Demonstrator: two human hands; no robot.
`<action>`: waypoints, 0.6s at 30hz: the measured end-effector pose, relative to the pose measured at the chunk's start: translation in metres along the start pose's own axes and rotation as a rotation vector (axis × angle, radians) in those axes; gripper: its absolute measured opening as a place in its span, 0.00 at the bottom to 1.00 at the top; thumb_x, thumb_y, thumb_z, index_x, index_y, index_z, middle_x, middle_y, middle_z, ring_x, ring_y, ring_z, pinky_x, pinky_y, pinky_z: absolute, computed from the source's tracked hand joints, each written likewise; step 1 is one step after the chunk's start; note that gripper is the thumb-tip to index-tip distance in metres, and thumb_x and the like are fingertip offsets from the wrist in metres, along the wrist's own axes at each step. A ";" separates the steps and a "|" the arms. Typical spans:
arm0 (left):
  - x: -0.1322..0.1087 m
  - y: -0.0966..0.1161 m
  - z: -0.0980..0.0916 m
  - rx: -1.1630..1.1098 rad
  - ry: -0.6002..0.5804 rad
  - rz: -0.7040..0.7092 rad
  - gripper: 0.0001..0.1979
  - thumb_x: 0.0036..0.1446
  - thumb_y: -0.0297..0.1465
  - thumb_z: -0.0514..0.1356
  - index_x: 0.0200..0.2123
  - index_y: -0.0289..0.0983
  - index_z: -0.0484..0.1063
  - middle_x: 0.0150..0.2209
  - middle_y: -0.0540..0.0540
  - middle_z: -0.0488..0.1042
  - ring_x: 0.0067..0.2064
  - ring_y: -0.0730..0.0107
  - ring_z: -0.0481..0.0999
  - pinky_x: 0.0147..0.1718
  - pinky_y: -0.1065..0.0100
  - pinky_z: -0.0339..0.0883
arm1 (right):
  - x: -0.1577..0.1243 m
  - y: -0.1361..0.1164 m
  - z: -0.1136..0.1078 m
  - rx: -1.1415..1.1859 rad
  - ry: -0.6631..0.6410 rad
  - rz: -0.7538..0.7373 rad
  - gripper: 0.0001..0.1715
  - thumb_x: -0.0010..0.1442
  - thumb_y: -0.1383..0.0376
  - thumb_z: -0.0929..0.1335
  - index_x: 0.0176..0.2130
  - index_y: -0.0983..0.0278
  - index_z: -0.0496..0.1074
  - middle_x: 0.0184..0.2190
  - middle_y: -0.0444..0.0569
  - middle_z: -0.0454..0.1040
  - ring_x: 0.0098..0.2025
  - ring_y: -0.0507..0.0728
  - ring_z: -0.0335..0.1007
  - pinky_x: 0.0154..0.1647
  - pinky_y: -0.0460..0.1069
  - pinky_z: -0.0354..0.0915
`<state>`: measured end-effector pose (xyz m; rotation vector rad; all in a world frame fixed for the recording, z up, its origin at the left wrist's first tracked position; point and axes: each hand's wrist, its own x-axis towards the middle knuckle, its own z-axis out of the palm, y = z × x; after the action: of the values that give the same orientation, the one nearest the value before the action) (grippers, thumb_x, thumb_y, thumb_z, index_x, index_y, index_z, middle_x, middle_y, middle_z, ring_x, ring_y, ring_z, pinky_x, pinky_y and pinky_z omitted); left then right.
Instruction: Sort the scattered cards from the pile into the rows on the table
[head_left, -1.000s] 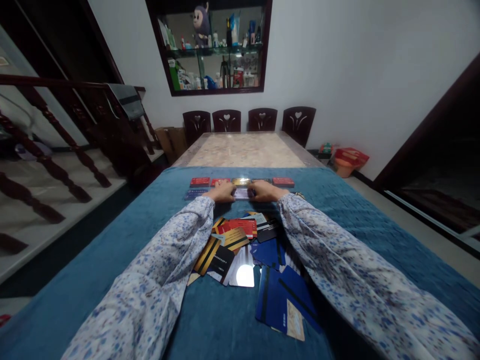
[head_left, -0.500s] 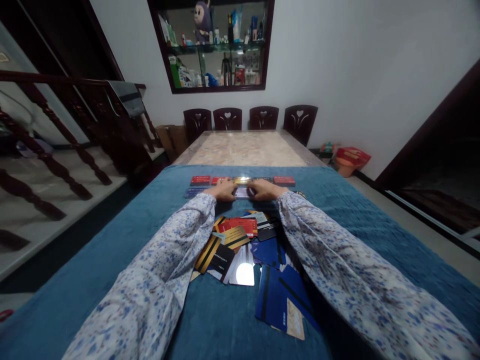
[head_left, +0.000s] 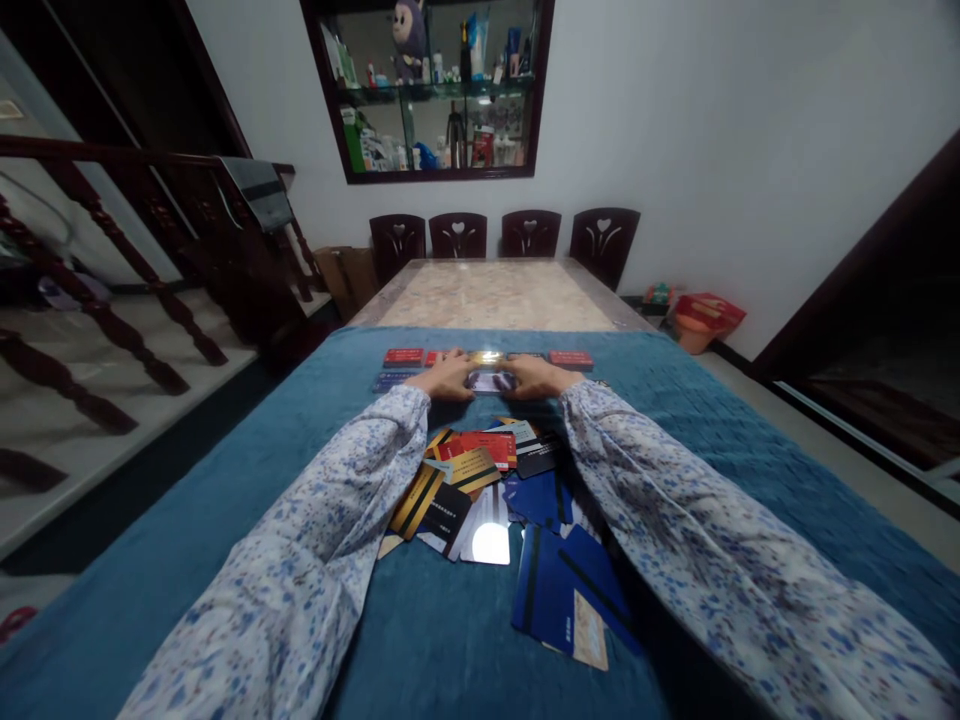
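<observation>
A pale card stack (head_left: 491, 382) lies between my hands on the blue cloth (head_left: 315, 400). My left hand (head_left: 447, 377) has its fingers closed on the stack's left edge, and my right hand (head_left: 531, 379) is closed on its right edge. Just beyond is a row of card stacks: a red one (head_left: 403, 357) at the left, a gold one (head_left: 486, 358) in the middle, another red one (head_left: 571, 360) at the right. A blue stack (head_left: 393, 381) sits left of my left hand. Nearer me is a loose pile of cards (head_left: 471, 470).
Large blue cards (head_left: 544, 590) lie near my right forearm. The bare marble tabletop (head_left: 495, 295) extends beyond the cloth, with dark chairs (head_left: 531, 233) behind it. A wooden railing (head_left: 112, 150) stands at the left.
Both hands remain around the pale stack, with their fingers slightly shifted. The view has moved very slightly; the loose cards look unchanged.
</observation>
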<state>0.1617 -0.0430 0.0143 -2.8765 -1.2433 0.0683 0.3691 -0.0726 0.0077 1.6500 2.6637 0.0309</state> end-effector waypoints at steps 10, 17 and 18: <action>-0.032 -0.002 -0.010 -0.036 0.210 0.036 0.20 0.60 0.33 0.57 0.55 0.39 0.74 0.55 0.38 0.73 0.63 0.49 0.61 0.58 0.49 0.58 | -0.022 -0.013 -0.016 -0.020 0.119 0.006 0.24 0.62 0.62 0.69 0.57 0.63 0.74 0.52 0.59 0.75 0.54 0.64 0.70 0.43 0.50 0.62; -0.067 -0.014 -0.010 -0.092 0.305 0.031 0.15 0.63 0.29 0.54 0.46 0.38 0.79 0.48 0.41 0.77 0.61 0.53 0.63 0.60 0.52 0.57 | -0.033 -0.038 -0.025 -0.016 0.200 -0.032 0.16 0.66 0.68 0.63 0.44 0.65 0.80 0.45 0.56 0.79 0.45 0.59 0.73 0.38 0.49 0.57; -0.072 -0.016 -0.009 -0.093 0.310 0.024 0.14 0.62 0.29 0.54 0.45 0.39 0.80 0.48 0.41 0.78 0.61 0.54 0.63 0.60 0.52 0.56 | -0.034 -0.041 -0.026 -0.012 0.208 -0.032 0.17 0.66 0.69 0.63 0.44 0.65 0.80 0.45 0.56 0.79 0.45 0.59 0.73 0.38 0.49 0.57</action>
<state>0.1013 -0.0848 0.0266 -2.8321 -1.1805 -0.4290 0.3471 -0.1215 0.0328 1.6872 2.8313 0.2304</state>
